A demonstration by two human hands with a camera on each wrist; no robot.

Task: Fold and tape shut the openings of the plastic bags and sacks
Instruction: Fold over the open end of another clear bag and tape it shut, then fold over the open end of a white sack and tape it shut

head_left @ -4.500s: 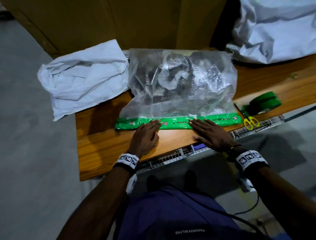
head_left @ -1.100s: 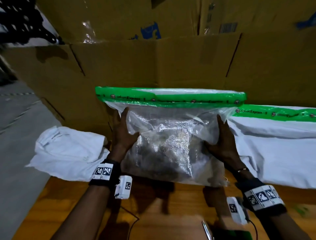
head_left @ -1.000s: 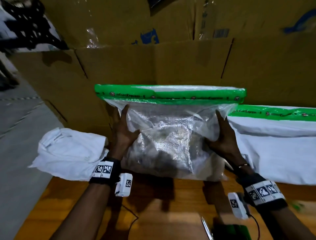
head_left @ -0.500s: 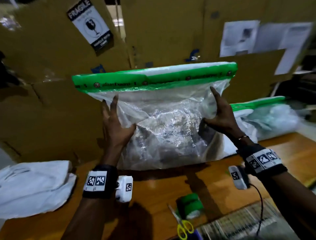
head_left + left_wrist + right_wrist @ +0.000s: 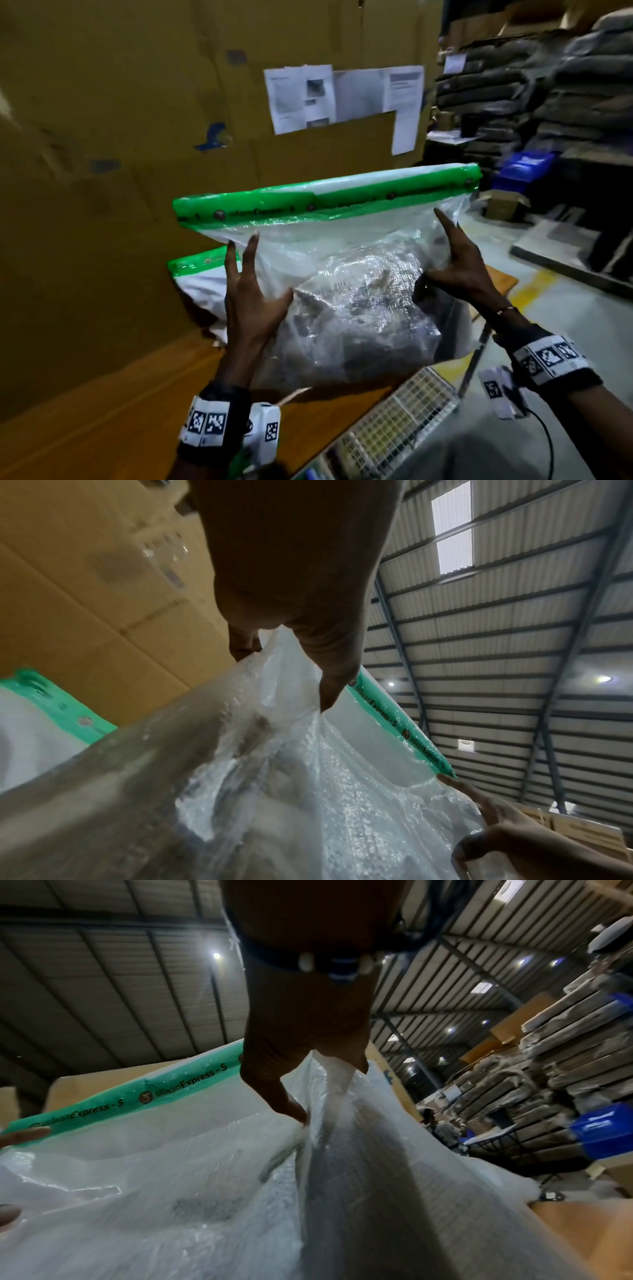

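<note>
Clear crinkly plastic bag (image 5: 349, 287) with dark contents, mouth folded and sealed with green printed tape (image 5: 325, 198), held mid-frame above brown wooden surface (image 5: 102, 411). Left hand (image 5: 253, 294) and right hand (image 5: 455, 267) grip its sides, thumbs in front. Second white taped sack (image 5: 198, 284) lies behind, centre-left. This bag looks finished; only setting aside remains.

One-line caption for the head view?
Left hand and right hand hold a clear plastic bag, green-taped shut, above the wooden table.
</note>
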